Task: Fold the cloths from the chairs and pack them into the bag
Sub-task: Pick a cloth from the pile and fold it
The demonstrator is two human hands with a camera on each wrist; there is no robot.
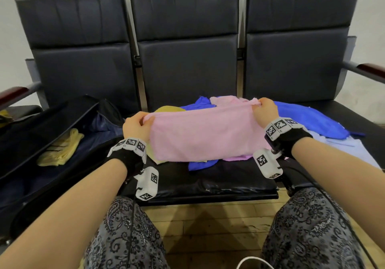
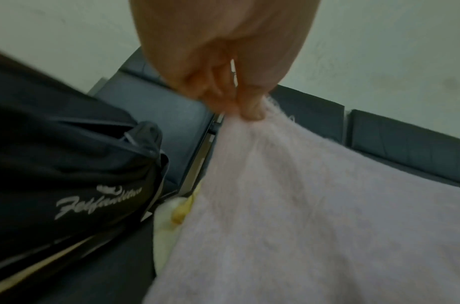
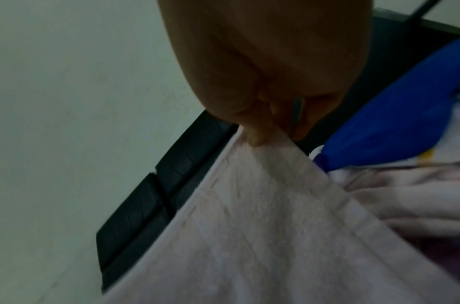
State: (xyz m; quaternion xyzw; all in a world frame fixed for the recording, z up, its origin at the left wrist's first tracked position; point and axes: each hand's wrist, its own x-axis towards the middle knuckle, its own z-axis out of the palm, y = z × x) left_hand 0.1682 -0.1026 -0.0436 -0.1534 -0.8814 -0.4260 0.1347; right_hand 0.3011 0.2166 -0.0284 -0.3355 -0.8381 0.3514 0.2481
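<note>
The pink cloth (image 1: 205,134) hangs stretched, pinched at both top corners. Left of the grip, the open black bag (image 1: 41,143) holds a folded yellow cloth (image 1: 61,148).

Both my forearms extended toward 12 o'clock. Left hand (image 1: 136,125) at 10 o'clock, fingers curled, pinching. Right hand (image 1: 266,110) at 1 o'clock, likewise pinching.
</note>
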